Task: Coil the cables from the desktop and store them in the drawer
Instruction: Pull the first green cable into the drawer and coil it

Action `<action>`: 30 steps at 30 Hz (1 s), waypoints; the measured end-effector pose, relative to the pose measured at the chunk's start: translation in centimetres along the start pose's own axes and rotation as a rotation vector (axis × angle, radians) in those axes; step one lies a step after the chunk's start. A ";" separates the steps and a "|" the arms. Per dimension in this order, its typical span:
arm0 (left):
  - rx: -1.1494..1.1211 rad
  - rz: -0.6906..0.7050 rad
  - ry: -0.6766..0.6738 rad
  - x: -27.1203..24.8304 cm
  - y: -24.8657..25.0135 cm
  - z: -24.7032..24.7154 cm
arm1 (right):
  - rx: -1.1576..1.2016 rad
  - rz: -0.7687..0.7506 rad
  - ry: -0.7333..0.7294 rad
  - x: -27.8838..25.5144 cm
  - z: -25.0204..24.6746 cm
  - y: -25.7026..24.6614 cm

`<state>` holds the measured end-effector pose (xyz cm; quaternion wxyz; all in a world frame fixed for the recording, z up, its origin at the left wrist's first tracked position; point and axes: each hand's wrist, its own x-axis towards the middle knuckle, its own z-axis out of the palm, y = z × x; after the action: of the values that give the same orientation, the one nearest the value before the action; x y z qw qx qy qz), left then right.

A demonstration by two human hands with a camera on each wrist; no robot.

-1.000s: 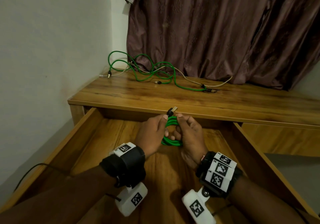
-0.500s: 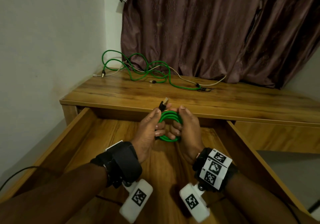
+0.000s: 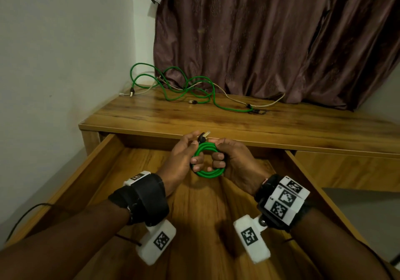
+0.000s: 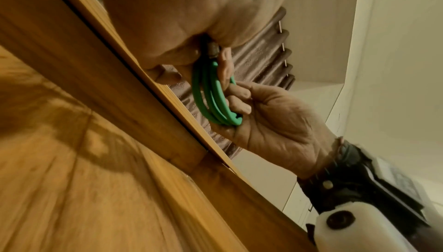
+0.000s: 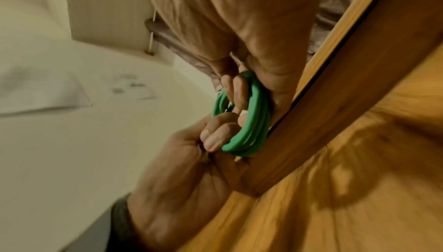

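A small coil of green cable hangs over the open drawer, just in front of the desk's front edge. My left hand grips the coil's left side, fingers curled through the loop, thumb by the black plug that sticks up. My right hand grips the right side with curled fingers. The wrist views show the same coil between both hands. A loose green cable and a whitish cable lie tangled on the desktop at the back.
The drawer's wooden floor lies below my hands, with side walls left and right. A dark curtain hangs behind the desk, and a white wall stands on the left. A thin black wire runs outside the drawer's left wall.
Both hands keep hold of the green coil over the drawer. The coil has turned to face me more, and my left fingers now reach through its loop.
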<state>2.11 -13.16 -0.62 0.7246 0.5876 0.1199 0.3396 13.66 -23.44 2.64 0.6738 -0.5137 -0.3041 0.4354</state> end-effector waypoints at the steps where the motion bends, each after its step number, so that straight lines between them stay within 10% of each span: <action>1: 0.023 -0.006 0.001 0.1 -0.3 0.0 | -0.060 -0.017 0.019 0.0 0.0 0.2; 10: 0.353 0.027 -0.197 -0.7 0.0 -0.3 | -0.274 -0.240 0.016 -0.7 -0.1 1.7; 21: 1.134 0.394 -0.113 -1.1 -0.4 0.3 | -0.069 -0.275 0.189 -0.6 -0.2 1.6; 30: 1.114 0.343 -0.013 -0.5 0.9 2.0 | -0.056 -0.267 0.174 -0.2 -0.1 0.6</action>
<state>2.56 -14.92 0.61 0.2417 0.8931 0.1791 0.3344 13.50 -23.62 2.08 0.7350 -0.5230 -0.3221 0.2872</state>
